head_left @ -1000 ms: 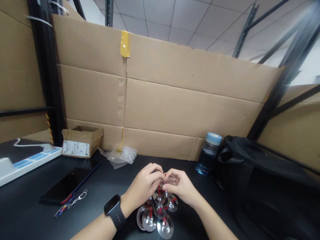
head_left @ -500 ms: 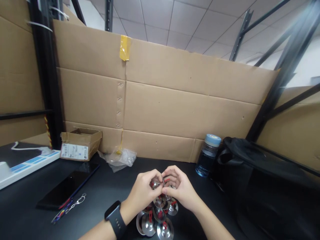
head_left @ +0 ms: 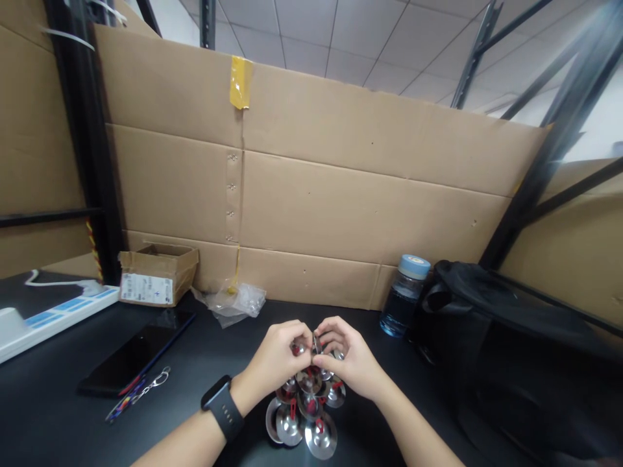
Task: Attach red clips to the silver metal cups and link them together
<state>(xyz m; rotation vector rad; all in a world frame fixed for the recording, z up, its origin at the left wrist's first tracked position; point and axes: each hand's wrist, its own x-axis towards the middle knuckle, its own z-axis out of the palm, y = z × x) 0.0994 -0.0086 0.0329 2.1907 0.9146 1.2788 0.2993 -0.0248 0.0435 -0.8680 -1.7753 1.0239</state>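
My left hand (head_left: pixel 278 353) and my right hand (head_left: pixel 351 357) meet fingertip to fingertip above a cluster of small metal cymbals. Both are closed, pinching one finger cymbal (head_left: pixel 317 345) seen nearly edge-on between them. Below my hands lie several shiny domed finger cymbals (head_left: pixel 322 438) with red cord loops at their centres, some overlapping. My fingers partly hide the upper ones. A dark smartwatch (head_left: pixel 222 407) is on my left wrist.
On the black table are a phone (head_left: pixel 136 353), a keychain (head_left: pixel 139 394), a power strip (head_left: pixel 63 318), a small cardboard box (head_left: pixel 158 275) and a plastic bag (head_left: pixel 233 303). A blue-capped bottle (head_left: pixel 403 298) and black bag (head_left: pixel 516 357) stand right. Cardboard panels (head_left: pixel 311 214) rise behind.
Both hands stay pinched together on the cymbal, with only slight finger shifts. The whole view has moved a little, so the background sits slightly higher.
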